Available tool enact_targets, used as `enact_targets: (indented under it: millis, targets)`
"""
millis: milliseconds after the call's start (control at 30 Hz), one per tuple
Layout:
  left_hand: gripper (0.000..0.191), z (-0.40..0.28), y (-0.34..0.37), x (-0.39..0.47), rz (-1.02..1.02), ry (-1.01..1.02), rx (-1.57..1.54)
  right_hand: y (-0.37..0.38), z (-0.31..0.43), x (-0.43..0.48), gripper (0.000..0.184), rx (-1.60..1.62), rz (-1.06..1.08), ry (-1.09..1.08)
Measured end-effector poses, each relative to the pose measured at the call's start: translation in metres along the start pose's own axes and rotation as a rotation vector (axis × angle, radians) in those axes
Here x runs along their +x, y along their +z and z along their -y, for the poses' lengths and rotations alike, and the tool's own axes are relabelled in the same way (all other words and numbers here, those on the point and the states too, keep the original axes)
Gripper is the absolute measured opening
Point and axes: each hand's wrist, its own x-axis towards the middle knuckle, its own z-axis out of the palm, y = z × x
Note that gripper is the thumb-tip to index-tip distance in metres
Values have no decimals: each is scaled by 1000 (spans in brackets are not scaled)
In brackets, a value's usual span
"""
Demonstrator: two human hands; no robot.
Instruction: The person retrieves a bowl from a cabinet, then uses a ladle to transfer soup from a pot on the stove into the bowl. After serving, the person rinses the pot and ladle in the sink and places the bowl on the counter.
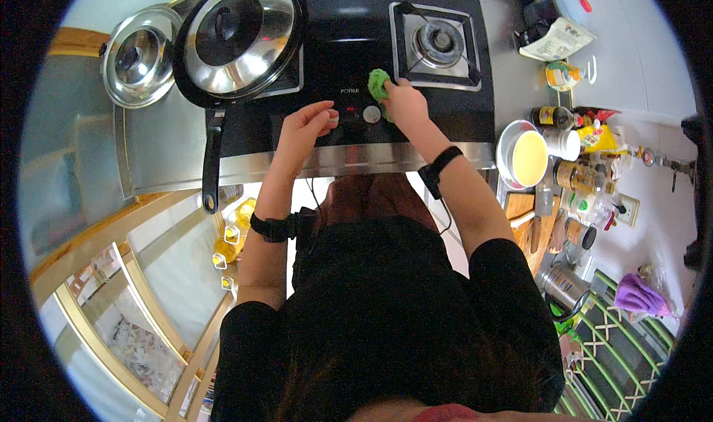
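My right hand (408, 105) holds a bunched green cloth (378, 84) against the black glass top of a gas stove (345, 60). The cloth lies at the front left corner of the right burner (442, 42), and part of it hangs down beside a round silver control knob (371, 114). My left hand (305, 132) is at the stove's front, its curled fingers over a second, pale knob (333, 119). The fingers mostly hide that knob, so whether they grip it cannot be told. A small red light glows between the knobs.
A lidded frying pan (239, 37) covers the left burner, its black handle (212, 160) jutting past the counter edge. Left of it lies a steel lid (139, 57). Rightward stand a yellow bowl (529, 158), bottles (551, 118) and a cleaver (540, 210) on a cutting board (521, 235).
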Motion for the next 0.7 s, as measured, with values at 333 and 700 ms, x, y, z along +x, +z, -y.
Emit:
enact_targets:
  millis: [333,700]
  targets:
    - [32,-20,13,40,-68,43,-70,-14,15,127,30,-130,-8,-318]
    - [35,-35,31,76,-115,-18,-122,-10,44,207,28,-236,169,-584]
